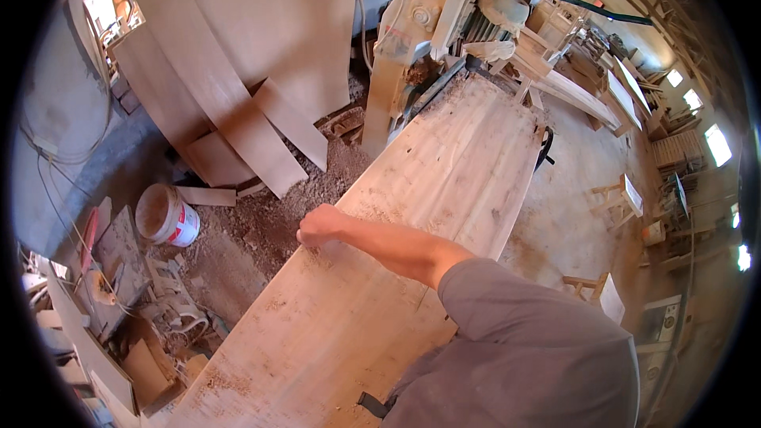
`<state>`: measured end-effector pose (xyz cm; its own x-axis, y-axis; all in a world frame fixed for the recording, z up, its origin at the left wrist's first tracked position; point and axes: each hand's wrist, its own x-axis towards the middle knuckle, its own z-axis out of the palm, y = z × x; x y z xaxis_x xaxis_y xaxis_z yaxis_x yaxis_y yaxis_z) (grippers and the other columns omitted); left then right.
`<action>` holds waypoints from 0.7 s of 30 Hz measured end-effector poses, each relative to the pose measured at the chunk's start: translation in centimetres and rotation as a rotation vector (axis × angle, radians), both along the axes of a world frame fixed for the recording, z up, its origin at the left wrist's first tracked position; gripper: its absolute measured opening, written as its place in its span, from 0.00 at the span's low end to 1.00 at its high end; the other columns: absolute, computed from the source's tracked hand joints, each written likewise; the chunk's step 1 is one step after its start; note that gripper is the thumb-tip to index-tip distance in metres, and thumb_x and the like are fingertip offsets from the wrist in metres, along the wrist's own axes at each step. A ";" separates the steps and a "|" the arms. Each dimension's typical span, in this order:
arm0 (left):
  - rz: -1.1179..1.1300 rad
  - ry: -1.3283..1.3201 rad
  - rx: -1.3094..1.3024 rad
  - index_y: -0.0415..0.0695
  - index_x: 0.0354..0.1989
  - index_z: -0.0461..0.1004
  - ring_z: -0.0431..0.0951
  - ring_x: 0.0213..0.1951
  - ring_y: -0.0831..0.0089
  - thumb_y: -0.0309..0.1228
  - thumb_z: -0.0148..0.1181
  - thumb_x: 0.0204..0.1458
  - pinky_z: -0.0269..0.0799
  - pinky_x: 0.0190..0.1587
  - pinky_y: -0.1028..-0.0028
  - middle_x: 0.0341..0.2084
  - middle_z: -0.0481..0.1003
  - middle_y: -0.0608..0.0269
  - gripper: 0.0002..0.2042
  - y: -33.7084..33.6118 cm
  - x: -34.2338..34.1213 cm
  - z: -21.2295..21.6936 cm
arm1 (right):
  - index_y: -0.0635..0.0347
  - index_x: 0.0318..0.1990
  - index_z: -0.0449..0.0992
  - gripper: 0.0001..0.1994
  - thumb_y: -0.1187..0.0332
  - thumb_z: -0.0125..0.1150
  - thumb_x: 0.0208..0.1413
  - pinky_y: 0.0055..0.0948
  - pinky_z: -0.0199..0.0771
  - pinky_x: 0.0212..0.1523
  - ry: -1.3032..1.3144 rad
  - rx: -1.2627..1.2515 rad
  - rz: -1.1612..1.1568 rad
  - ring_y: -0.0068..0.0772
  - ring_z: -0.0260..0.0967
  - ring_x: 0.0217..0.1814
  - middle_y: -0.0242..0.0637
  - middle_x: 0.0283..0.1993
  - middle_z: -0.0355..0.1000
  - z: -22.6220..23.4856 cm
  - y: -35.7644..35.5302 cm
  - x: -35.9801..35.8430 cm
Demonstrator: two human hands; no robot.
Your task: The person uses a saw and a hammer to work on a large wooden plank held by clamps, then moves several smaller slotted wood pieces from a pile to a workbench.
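Head view
Right hand: the right hand (319, 227) reaches across the body from a grey sleeve (523, 333) and rests at the left edge of the wide wooden board (412, 214); the fingers are curled in to a loose fist, knuckles up, pressing on the wood. Whether anything small is inside the fist cannot be told.
Left hand: out of the picture.
Board: long, pale, dusted with sawdust, it runs from below the hand, under it, and on far beyond it to the machine.
Beyond the hand: a pale green woodworking machine (432, 24) stands at the far end of the board, with a coarse dark belt at its foot.
Left of the hand: a heap of sawdust (261, 222) lies on the floor just beside the board's edge; further left stands a white bucket (166, 216) with a red band.
Beyond and left of the hand: several thin wood panels (238, 71) lean against one another, well apart from the hand.
Far right of the hand: small wooden stools (618, 198) stand on the dusty floor.
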<state>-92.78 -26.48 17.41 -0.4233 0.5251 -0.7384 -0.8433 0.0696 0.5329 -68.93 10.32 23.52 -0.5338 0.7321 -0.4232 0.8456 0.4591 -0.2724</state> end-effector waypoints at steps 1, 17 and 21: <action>-0.013 0.007 -0.001 0.39 0.61 0.70 0.70 0.59 0.49 0.47 0.45 0.61 0.61 0.65 0.51 0.59 0.71 0.49 0.27 0.5 -0.3 0.3 | 0.62 0.39 0.83 0.24 0.56 0.39 0.61 0.47 0.75 0.50 0.004 0.008 0.006 0.52 0.77 0.50 0.50 0.45 0.79 -0.2 0.0 -0.2; -0.194 0.132 -0.067 0.38 0.60 0.70 0.70 0.59 0.49 0.47 0.45 0.61 0.61 0.65 0.52 0.59 0.71 0.48 0.27 1.2 -4.5 3.1 | 0.60 0.35 0.83 0.23 0.56 0.41 0.62 0.48 0.77 0.44 0.056 0.083 0.061 0.53 0.78 0.45 0.49 0.41 0.80 -0.3 -2.5 -3.0; -0.252 0.162 -0.080 0.38 0.59 0.70 0.70 0.59 0.49 0.47 0.44 0.61 0.61 0.64 0.52 0.58 0.72 0.48 0.27 1.3 -5.6 3.5 | 0.62 0.34 0.82 0.22 0.56 0.43 0.62 0.47 0.75 0.49 0.110 0.104 -0.022 0.51 0.77 0.46 0.47 0.40 0.80 0.2 -3.0 -2.6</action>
